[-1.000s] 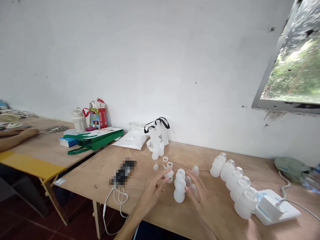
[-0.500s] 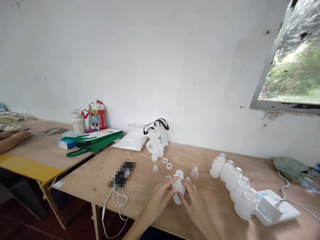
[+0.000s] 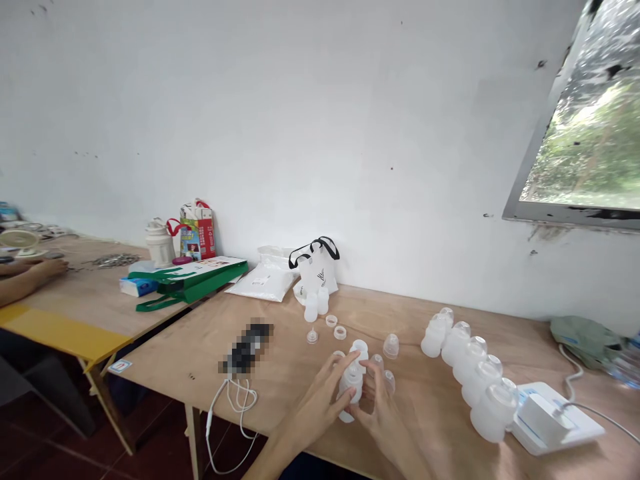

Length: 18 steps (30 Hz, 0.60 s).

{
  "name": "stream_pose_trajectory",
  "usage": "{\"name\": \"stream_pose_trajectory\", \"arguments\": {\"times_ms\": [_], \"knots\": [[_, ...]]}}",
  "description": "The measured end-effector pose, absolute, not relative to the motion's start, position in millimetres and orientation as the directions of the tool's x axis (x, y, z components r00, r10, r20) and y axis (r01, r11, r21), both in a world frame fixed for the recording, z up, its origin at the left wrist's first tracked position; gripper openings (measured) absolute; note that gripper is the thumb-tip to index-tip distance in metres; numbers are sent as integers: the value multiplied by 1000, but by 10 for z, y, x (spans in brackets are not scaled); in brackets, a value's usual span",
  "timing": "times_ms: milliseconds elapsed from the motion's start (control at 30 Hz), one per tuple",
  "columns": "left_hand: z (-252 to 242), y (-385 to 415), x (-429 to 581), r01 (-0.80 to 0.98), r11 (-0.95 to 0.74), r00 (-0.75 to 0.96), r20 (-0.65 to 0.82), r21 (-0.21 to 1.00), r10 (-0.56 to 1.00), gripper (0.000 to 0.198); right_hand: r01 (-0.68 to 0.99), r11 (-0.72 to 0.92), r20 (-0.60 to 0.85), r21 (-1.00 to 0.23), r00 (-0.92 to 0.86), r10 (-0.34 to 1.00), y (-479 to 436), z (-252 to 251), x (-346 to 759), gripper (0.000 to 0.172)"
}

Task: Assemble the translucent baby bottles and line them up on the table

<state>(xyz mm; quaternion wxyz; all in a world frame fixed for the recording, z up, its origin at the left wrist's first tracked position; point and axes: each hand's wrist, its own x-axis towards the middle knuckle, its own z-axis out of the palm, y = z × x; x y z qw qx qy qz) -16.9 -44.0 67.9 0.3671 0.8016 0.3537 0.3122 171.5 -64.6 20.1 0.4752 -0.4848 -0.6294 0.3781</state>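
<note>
Partly hidden: frosted white plastic bottle (image 3: 352, 379), its lower part behind the fingers of the left hand (image 3: 325, 395); contact with the right hand (image 3: 384, 405) unclear. Blurred: dark oblong object (image 3: 247, 348), pixelated. Cut off: grey-framed window (image 3: 533, 157), clear plastic bottle (image 3: 629, 363), co-worker's bare forearm (image 3: 23, 283). Too small: printing on the flat white plastic packet (image 3: 263, 281)

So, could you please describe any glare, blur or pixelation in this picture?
All in the head view: bright, smeared glare in the window; highlights on clear caps; a pixelated patch masking something dark; the bottle between left hand and right hand looks pale, detail unclear.
</note>
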Motion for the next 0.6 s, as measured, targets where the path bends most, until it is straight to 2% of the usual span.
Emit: {"name": "stream_pose_trajectory", "arguments": {"times_ms": [133, 200, 333, 433, 600], "knots": [[650, -432, -174, 335, -434, 546, 203, 836, 813, 73, 246, 214, 192, -945, -111, 975, -658, 243, 1716, 65], [652, -423, -158, 308, -440, 547, 221, 844, 807, 66, 285, 200, 165, -937, -144, 976, -657, 266, 1758, 68], [691, -440, -123, 310, -455, 554, 231, 834, 800, 38, 379, 211, 94, -901, -304, 948, -701, 413, 1957, 69], [682, -467, -85, 328, -412, 534, 193, 850, 823, 41, 370, 277, 125, -887, -385, 914, -769, 557, 2119, 58], [573, -491, 49, 229, -402, 559, 218, 887, 800, 43, 549, 349, 238, -760, -265, 934, -826, 651, 2148, 50]]}}
